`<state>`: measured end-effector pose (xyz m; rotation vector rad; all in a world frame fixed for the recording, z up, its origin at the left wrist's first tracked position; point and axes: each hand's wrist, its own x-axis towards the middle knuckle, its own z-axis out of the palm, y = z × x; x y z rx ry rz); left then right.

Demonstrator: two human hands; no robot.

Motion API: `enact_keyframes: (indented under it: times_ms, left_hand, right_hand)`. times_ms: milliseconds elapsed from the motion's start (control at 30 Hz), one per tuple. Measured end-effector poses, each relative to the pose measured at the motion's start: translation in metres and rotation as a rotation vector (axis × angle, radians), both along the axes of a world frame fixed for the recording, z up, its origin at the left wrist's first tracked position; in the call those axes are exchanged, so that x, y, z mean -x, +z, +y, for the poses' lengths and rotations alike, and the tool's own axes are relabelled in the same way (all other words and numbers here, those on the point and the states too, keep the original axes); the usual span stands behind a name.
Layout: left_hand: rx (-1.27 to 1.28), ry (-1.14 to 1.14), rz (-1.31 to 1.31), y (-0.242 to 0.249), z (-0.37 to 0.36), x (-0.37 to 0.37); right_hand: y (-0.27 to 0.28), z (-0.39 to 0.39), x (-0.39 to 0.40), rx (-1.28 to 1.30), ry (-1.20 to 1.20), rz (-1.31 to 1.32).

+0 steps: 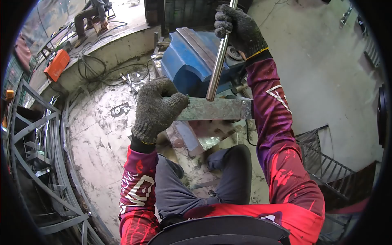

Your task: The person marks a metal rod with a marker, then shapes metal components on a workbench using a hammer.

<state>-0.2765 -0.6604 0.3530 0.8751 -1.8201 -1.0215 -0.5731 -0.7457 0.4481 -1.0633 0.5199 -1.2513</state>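
My left hand [157,108], in a dark grey knitted glove, grips the left end of a flat metal strip [216,109]. The strip lies level in front of the blue vise [190,57], and its right end passes close to my right sleeve. My right hand [241,30], gloved too, is closed round a shiny metal bar [219,63] and holds it raised over the vise. The bar slants down, its lower end just above or against the strip; which one I cannot tell.
Metal frames [36,130] line the left side. An orange box [57,65] sits on the ledge beside looped black cables [87,65]. A person [92,18] is seated at the upper left. A dark metal rack [326,163] stands at the right.
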Motion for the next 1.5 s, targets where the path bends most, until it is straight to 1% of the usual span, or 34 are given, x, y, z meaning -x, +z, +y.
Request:
enact_keyframes:
  times_ms: [67,100,167,200,233,267,300,333,367,400,533,567,633,667,733,833,967,1033,1100,1233,1300,1333,1367,1433,1500]
  left_hand:
    - [0.012,-0.017,0.024,-0.001,-0.001,-0.001]
    - [0.024,-0.032,0.037,-0.001,-0.002,-0.002]
    - [0.005,-0.028,0.046,-0.004,-0.003,-0.002]
    - [-0.019,-0.025,0.057,-0.005,-0.002,-0.001]
    - [-0.018,-0.031,0.052,-0.005,-0.002,-0.002]
    - [0.043,-0.015,0.015,-0.004,-0.001,-0.002]
    - [0.107,-0.001,-0.023,-0.002,-0.001,-0.004]
    - [0.113,-0.011,-0.034,-0.001,0.000,-0.004]
    - [0.073,-0.015,-0.017,-0.002,0.001,-0.003]
    - [0.033,-0.018,-0.001,-0.003,0.002,-0.003]
    - [0.027,-0.010,-0.024,-0.004,0.001,-0.003]
    - [0.004,-0.021,0.008,-0.002,0.003,-0.002]
    - [-0.019,-0.026,0.045,-0.001,0.004,-0.002]
    - [-0.033,-0.009,0.024,-0.002,0.004,-0.002]
    - [-0.044,0.006,0.008,-0.001,0.003,-0.001]
    - [-0.081,0.000,0.020,0.001,0.004,-0.003]
    - [-0.071,0.004,0.042,0.002,0.002,-0.002]
    - [-0.066,0.009,0.048,0.002,0.002,-0.004]
    - [0.001,0.008,-0.006,0.003,0.002,-0.004]
    - [0.063,0.035,0.028,-0.001,0.004,-0.003]
    - [0.016,0.148,0.293,-0.003,0.010,-0.002]
    - [0.126,0.175,0.397,-0.013,0.009,-0.002]
    - [0.121,0.183,0.402,-0.017,0.009,-0.002]
    - [0.179,0.223,0.609,-0.025,0.009,-0.001]
    - [0.202,0.240,0.587,-0.032,0.006,-0.005]
  right_hand:
    - [0.002,0.002,0.002,0.066,0.140,-0.086]
    - [0.003,0.001,0.003,0.067,0.138,-0.087]
    - [0.005,0.000,-0.001,0.169,0.332,-0.130]
    - [0.006,0.003,-0.002,0.168,0.327,-0.138]
    - [0.010,0.005,-0.004,0.147,0.277,-0.088]
    - [0.012,0.006,-0.007,0.128,0.227,-0.039]
    - [0.012,0.005,-0.009,0.134,0.219,-0.046]
    - [0.013,0.002,-0.009,0.116,0.241,-0.029]
    - [0.013,0.004,-0.012,0.097,0.262,-0.013]
    - [0.013,0.011,-0.015,0.078,0.170,0.005]
    - [-0.004,-0.008,-0.011,0.061,0.143,0.001]
    - [-0.005,-0.006,-0.012,0.061,0.141,-0.005]
    - [-0.003,-0.001,-0.015,0.088,0.048,0.067]
    - [-0.003,-0.002,-0.013,0.088,0.048,0.068]
    - [-0.002,-0.003,-0.009,0.132,0.221,-0.023]
    - [0.003,0.002,-0.011,0.130,0.196,-0.015]
    - [0.005,-0.001,-0.011,0.110,0.227,-0.012]
    - [0.002,-0.003,-0.013,0.092,0.148,0.019]
    - [0.001,-0.003,-0.015,0.084,0.126,0.031]
    - [0.000,0.001,-0.015,0.059,0.087,0.020]
    - [0.002,-0.001,-0.013,0.052,0.131,-0.002]
    - [0.002,-0.002,-0.013,0.045,0.172,-0.027]
    - [0.002,-0.005,-0.010,0.038,0.179,-0.021]
    - [0.000,-0.011,-0.007,0.088,0.303,-0.060]
    - [0.000,-0.002,-0.013,0.068,0.291,-0.044]
